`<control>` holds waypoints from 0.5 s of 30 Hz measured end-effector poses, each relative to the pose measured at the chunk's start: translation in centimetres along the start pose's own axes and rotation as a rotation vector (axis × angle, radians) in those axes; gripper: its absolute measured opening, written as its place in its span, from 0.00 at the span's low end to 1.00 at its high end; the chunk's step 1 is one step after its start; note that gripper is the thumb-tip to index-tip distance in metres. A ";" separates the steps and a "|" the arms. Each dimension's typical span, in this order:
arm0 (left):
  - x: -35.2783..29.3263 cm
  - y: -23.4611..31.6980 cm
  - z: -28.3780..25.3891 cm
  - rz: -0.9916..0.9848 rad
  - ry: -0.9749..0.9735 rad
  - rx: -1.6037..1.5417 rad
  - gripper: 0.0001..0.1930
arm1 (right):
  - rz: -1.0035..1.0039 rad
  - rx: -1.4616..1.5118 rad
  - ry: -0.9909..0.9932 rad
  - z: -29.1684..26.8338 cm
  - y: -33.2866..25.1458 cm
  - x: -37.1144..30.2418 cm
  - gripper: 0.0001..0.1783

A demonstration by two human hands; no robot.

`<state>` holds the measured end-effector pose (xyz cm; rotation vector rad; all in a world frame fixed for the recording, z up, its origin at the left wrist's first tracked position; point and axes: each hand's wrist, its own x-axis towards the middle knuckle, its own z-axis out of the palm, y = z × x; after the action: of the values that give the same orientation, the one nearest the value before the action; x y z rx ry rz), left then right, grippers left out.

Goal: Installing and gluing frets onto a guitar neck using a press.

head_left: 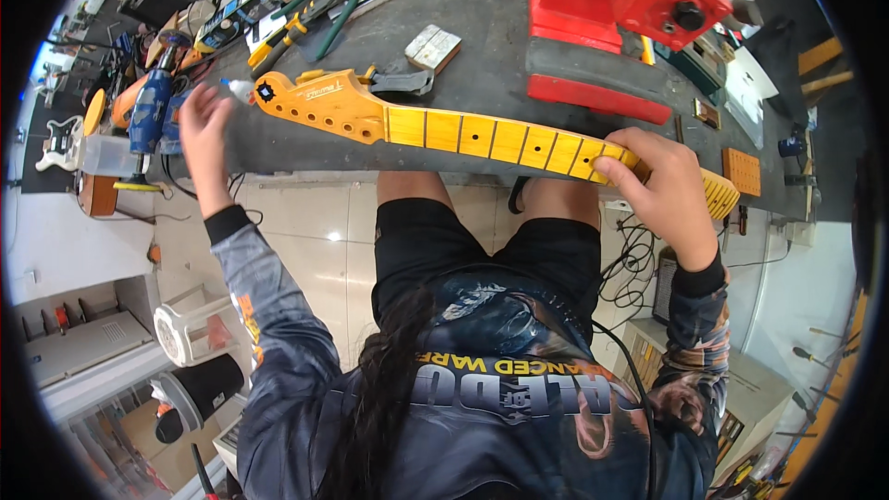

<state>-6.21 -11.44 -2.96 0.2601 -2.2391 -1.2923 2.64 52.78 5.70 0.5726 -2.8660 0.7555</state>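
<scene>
A maple guitar neck [505, 141], yellow with black dot markers, lies across in front of me at the near edge of the bench. My right hand [659, 187] is wrapped round it toward the heel end, thumb on the fretboard. Its headstock [319, 104] points left, with a row of bare tuner holes and a dark star-shaped piece at the tip. My left hand [206, 134] is raised beside that tip, fingers apart and holding nothing visible. Between hand and headstock is a small white bottle [243, 90] with a blue tip, partly hidden by the headstock.
A red bench vise [622, 0] stands at the back right of the dark workbench [482, 32]. Pliers [341, 20] and other tools crowd the back left. A whitish block [433, 47] sits behind the neck. At left is a blue power tool [148, 116]; cables [632, 268] hang at right.
</scene>
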 end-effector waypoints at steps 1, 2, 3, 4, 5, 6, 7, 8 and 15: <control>-0.2 0.8 -0.9 0.052 0.132 0.006 0.27 | 0.086 0.060 -0.066 -1.0 -0.2 0.2 0.20; -0.6 2.5 -0.9 0.109 0.223 -0.051 0.23 | 0.095 0.050 -0.056 -1.6 -0.1 0.3 0.20; -1.4 5.0 -0.1 0.187 0.212 -0.137 0.21 | 0.160 0.070 -0.122 -2.4 -0.1 0.4 0.21; -2.4 8.3 1.4 0.265 0.201 -0.224 0.20 | 0.226 0.092 -0.187 -3.1 0.0 0.4 0.23; -4.0 12.2 2.5 0.311 0.066 -0.212 0.21 | 0.222 0.089 -0.181 -3.7 0.1 0.6 0.23; -5.3 15.6 4.0 0.355 -0.069 -0.203 0.22 | 0.222 0.083 -0.202 -4.3 0.1 0.7 0.23; -5.7 18.3 5.2 0.530 -0.224 -0.074 0.27 | 0.220 0.078 -0.224 -4.7 0.2 0.8 0.24; -6.1 20.3 6.8 0.704 -0.383 0.052 0.32 | 0.224 0.069 -0.218 -5.1 0.5 0.9 0.24; -8.2 26.1 13.8 0.867 -0.874 0.340 0.39 | 0.317 0.353 -0.378 -6.7 4.0 1.5 0.27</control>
<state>-4.23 15.91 10.74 -1.2480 -2.7047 -0.5579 -0.13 58.86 10.04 0.3230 -3.2364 1.3546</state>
